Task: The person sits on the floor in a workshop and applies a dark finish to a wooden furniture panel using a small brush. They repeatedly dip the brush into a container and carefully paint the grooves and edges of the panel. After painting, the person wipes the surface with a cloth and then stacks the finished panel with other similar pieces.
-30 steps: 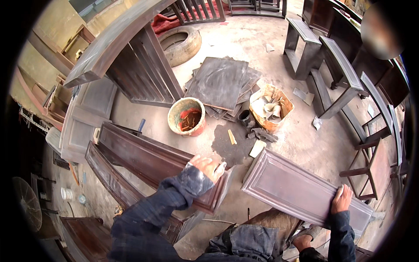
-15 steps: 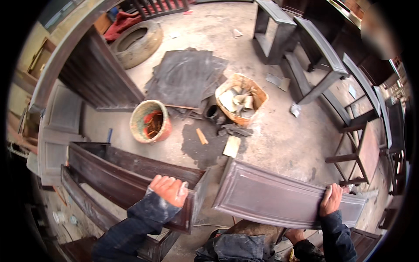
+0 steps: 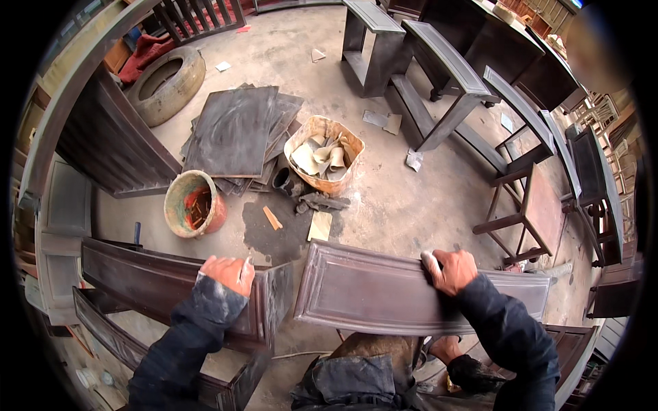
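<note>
Dark panel (image 3: pixel 370 284): right hand (image 3: pixel 453 270) clamped on top edge, left hand (image 3: pixel 227 274) gripping the wooden frame (image 3: pixel 151 283), far side kinda hidden.

Moulded panel (image 3: pixel 370 288): smooth, faintly glossy, probably wood.

A rubber tyre (image 3: pixel 179 98) lies at ten o'clock, a red-stained bucket (image 3: pixel 216 216) at nine, a tub (image 3: pixel 332 185) of curled sheets (image 3: pixel 321 155) at twelve, a wooden stool (image 3: pixel 543 212) at three.
</note>
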`<control>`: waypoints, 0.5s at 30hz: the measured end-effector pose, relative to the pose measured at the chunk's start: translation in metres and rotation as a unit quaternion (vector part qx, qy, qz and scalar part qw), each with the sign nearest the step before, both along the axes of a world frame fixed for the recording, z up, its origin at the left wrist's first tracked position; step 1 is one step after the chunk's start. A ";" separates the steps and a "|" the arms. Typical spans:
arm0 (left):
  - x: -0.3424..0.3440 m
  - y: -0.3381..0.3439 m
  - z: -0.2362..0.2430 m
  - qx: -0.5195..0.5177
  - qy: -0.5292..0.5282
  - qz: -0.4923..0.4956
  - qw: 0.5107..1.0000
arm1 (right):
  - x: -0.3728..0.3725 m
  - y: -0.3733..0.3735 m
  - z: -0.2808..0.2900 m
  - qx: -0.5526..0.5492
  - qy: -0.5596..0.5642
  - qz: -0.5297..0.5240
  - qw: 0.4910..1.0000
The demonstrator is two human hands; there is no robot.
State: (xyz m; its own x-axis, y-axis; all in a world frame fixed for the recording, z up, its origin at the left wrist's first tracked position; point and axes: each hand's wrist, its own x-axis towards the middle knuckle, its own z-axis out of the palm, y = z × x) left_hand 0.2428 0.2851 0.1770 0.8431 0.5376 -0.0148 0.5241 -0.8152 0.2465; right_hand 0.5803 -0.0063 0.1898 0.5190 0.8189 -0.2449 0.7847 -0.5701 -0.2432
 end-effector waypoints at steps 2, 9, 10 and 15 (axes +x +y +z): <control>0.004 -0.001 -0.006 -0.004 -0.016 0.000 1.000 | 0.008 -0.010 -0.005 -0.005 0.011 -0.039 0.999; -0.001 0.003 -0.011 0.004 -0.005 0.016 1.000 | 0.116 -0.080 -0.001 0.167 -0.154 0.022 0.974; 0.001 0.003 -0.011 -0.002 -0.017 0.015 1.000 | 0.138 -0.098 0.003 0.168 -0.244 0.109 0.949; 0.000 0.010 -0.016 -0.005 -0.011 0.035 0.999 | 0.143 -0.090 0.010 0.103 -0.145 -0.087 0.980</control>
State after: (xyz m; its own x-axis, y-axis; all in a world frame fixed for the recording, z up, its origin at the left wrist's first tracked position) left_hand 0.2425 0.2955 0.1612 0.8040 0.5946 -0.0029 0.5738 -0.7745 0.2661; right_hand 0.7236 -0.0960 0.1996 0.6786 0.7284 0.0948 0.7331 -0.6638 -0.1481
